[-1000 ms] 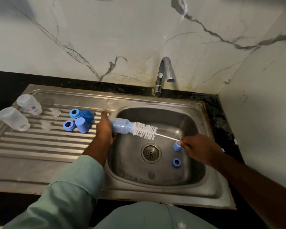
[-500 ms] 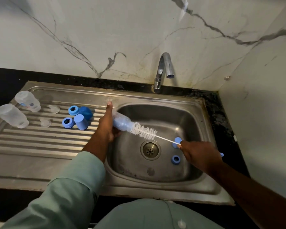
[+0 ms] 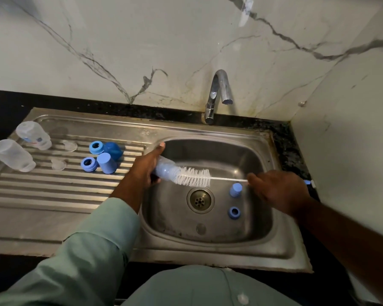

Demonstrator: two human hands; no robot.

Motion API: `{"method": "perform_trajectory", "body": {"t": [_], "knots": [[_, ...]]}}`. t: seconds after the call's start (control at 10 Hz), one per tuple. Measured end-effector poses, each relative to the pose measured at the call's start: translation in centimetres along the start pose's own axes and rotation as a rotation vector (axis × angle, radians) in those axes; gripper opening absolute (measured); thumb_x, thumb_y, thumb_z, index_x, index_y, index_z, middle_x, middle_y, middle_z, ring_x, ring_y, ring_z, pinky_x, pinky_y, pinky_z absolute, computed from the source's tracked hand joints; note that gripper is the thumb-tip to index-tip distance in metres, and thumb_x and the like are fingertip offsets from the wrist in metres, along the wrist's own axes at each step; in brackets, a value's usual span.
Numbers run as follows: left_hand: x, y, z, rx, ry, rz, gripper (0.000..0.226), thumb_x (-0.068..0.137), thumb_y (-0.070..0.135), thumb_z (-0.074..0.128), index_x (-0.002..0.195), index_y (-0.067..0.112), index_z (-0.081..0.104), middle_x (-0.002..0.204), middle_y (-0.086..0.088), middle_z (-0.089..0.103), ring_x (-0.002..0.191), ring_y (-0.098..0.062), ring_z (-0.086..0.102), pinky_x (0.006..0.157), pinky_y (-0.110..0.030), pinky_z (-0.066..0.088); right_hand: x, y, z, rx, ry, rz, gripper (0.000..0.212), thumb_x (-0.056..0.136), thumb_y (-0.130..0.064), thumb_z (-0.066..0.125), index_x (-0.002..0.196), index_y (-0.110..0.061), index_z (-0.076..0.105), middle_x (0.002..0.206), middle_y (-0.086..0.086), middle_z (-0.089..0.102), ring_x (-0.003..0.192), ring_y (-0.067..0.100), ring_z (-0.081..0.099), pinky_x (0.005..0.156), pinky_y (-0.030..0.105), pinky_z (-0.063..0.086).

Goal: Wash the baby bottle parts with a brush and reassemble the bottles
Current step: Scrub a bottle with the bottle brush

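Observation:
My left hand (image 3: pixel 145 167) grips a clear baby bottle (image 3: pixel 166 170) held sideways over the left rim of the sink basin (image 3: pixel 259 164). My right hand (image 3: pixel 279 192) holds the thin handle of a white bottle brush (image 3: pixel 194 177). The bristles sit at the bottle's mouth, mostly outside it. A blue cap (image 3: pixel 236 189) and a blue collar ring (image 3: pixel 234 212) lie in the basin near the drain (image 3: pixel 200 200). On the ribbed drainboard (image 3: pixel 42 191) lie two clear bottles (image 3: pixel 33 135) (image 3: pixel 11 155), two blue rings (image 3: pixel 95 147) (image 3: pixel 89 164), two blue caps (image 3: pixel 107 162) (image 3: pixel 113 150) and two clear teats (image 3: pixel 69 145) (image 3: pixel 59 164).
A chrome tap (image 3: pixel 219 93) stands behind the basin, with no water running. Marble walls close off the back and the right side. A black counter (image 3: pixel 292 146) borders the steel sink unit.
The brush has been drawn further out of the bottle toward the right, so more bristles show. My left hand has tilted the bottle slightly.

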State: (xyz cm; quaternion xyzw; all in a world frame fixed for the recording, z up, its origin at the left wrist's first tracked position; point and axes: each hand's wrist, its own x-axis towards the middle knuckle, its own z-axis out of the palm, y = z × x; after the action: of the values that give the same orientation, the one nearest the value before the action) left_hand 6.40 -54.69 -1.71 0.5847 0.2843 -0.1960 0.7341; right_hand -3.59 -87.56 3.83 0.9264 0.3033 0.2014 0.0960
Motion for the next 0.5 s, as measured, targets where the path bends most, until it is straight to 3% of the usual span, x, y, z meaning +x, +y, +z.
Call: {"method": "perform_trajectory", "body": {"t": [0.1,0.2,0.3,0.4,0.5], "knots": [[-0.2,-0.6,1.0,-0.186,-0.067,0.092,0.032,0.094,0.037,0.062,0.112,0.010,0.062,0.106,-0.015,0.068,0.090,-0.024,0.072,0.083,-0.037,0.058,1.3,0.3,-0.4,0.364,-0.240,0.335,0.032,0.095,-0.035,0.043,0.074,-0.020,0.062,0.053,-0.004,0.057,0.043,0.009,0.055,0.041,0.025,0.039],[-0.5,-0.9,1.7,-0.556,-0.214,0.176,0.030,0.100,0.028,0.049,0.095,0.020,0.077,0.098,-0.004,0.074,0.094,-0.015,0.069,0.100,-0.035,0.049,1.7,-0.7,-0.3,1.469,-0.811,0.945,0.035,0.093,-0.035,0.053,0.070,-0.012,0.063,0.042,-0.008,0.036,0.034,0.006,0.027,0.038,0.017,0.018],[-0.5,-1.0,0.9,-0.713,-0.292,0.243,0.050,0.081,0.026,0.072,0.129,0.021,0.060,0.116,-0.015,0.068,0.107,-0.030,0.066,0.093,-0.047,0.054,1.7,-1.6,1.3,1.464,-0.857,0.929,0.037,0.091,-0.041,0.056,0.074,-0.011,0.068,0.046,0.001,0.037,0.039,0.012,0.025,0.045,0.022,0.018],[-0.7,-1.0,0.9,-0.596,-0.256,0.216,0.068,0.087,0.017,0.065,0.148,0.024,0.035,0.137,-0.023,0.049,0.115,-0.041,0.059,0.073,-0.047,0.060,2.3,-1.8,2.7,0.737,-0.387,0.749,0.035,0.091,-0.040,0.058,0.071,-0.012,0.065,0.065,0.002,0.060,0.058,0.017,0.051,0.060,0.031,0.041],[-1.1,-0.9,1.9,-0.642,-0.087,0.227,0.061,0.089,0.006,0.066,0.143,0.021,0.041,0.135,-0.020,0.050,0.113,-0.040,0.058,0.069,-0.047,0.060,2.7,-1.9,2.3,0.161,-0.082,0.486,0.037,0.090,-0.040,0.041,0.065,-0.019,0.059,0.065,0.001,0.059,0.065,0.026,0.055,0.062,0.033,0.043]]}}
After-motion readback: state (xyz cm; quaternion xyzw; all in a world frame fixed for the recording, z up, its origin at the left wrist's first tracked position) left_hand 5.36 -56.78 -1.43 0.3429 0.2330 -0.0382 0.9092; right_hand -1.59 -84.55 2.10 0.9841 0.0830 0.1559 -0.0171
